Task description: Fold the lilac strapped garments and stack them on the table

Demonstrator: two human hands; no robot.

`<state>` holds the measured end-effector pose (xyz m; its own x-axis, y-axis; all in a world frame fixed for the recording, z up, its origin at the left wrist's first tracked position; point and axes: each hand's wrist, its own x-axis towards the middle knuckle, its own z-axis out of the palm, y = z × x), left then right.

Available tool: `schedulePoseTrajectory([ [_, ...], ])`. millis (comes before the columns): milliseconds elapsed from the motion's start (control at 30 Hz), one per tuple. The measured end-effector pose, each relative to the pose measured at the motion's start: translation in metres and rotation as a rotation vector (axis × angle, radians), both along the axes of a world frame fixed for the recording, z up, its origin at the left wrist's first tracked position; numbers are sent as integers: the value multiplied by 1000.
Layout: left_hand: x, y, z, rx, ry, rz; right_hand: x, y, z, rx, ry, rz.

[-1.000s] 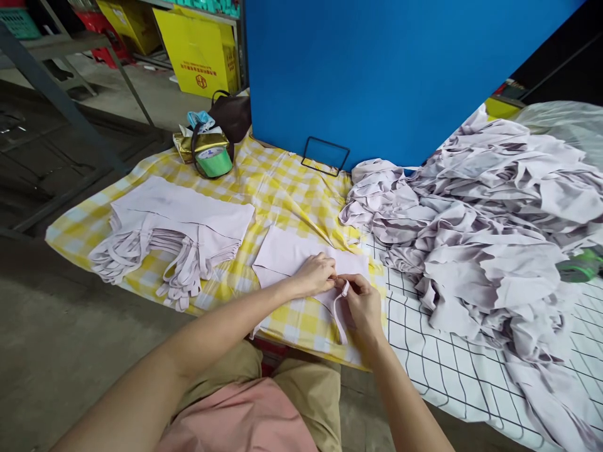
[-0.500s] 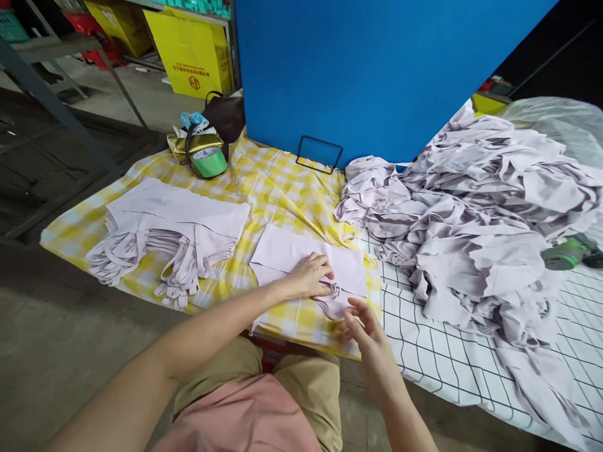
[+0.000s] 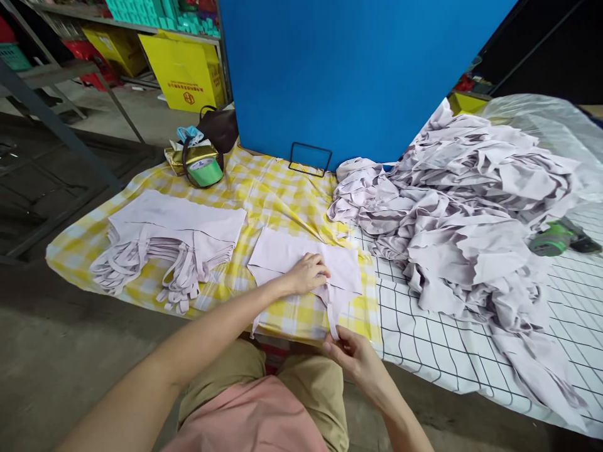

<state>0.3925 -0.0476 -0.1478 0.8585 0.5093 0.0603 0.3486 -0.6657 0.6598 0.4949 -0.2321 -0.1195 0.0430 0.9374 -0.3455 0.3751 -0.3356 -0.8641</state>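
Observation:
A pale lilac strappy top (image 3: 277, 254) lies flat on the yellow checked cloth in front of me. My left hand (image 3: 308, 274) rests on it with bent fingers closed at the upper end of a shoulder strap (image 3: 331, 307). Lower down, by the table's front edge, my right hand (image 3: 353, 353) pinches the strap's free end between thumb and fingers. The strap runs straight between the two hands. To the left is a neat stack of matching tops (image 3: 176, 216), their straps hanging in bunches toward me.
On the right, a large heap of crumpled lilac pieces (image 3: 461, 220) covers much of the white grid cloth (image 3: 424, 345). Behind stands a blue panel (image 3: 358, 75) with a black wire frame (image 3: 311, 160) at its foot. A green tape roll (image 3: 206, 172) sits at the back left.
My right hand has moved down and slightly left and now holds the strap's end, pulling it out straight toward me. The left hand stays on the top.

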Motion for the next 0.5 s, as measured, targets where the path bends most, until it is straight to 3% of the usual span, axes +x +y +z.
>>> schedulePoseTrajectory([
  [167, 3, 0, 1, 10, 31, 15, 7, -38, -1, -41, 309, -211],
  [333, 11, -12, -1, 136, 49, 126, -6, -52, -20, -36, 381, -469],
  [500, 12, -22, -11, 193, 150, 31, -24, -57, -35, 130, 325, -620],
])
